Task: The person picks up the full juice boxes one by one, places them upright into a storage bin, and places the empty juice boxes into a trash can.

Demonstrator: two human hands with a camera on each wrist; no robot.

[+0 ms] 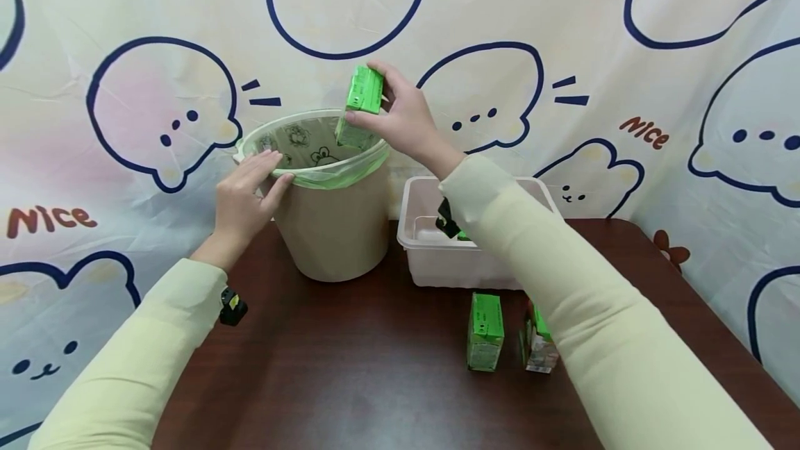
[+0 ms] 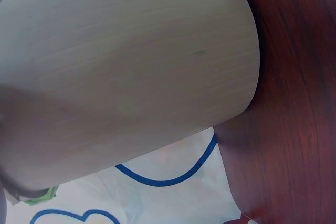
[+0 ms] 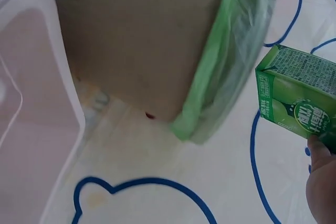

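My right hand [image 1: 406, 110] grips a green juice carton [image 1: 364, 92] by its side, above the far right part of a beige trash can's [image 1: 337, 228] mouth. In the right wrist view the carton [image 3: 299, 95] shows printed text, with a finger on its face. A green bag [image 1: 340, 178] lines the can and folds over its rim. On the near left of that rim rests my left hand [image 1: 244, 196], fingers straight over the edge and thumb at the outside. The left wrist view shows mainly the can's wall [image 2: 131, 72].
A whitish plastic bin [image 1: 462, 267] stands right of the can, with a bit of green inside, partly hidden by my right arm. Before it on the dark wooden table [image 1: 350, 367] stand a green carton [image 1: 485, 332] and another carton [image 1: 540, 347]. A printed cloth hangs behind.
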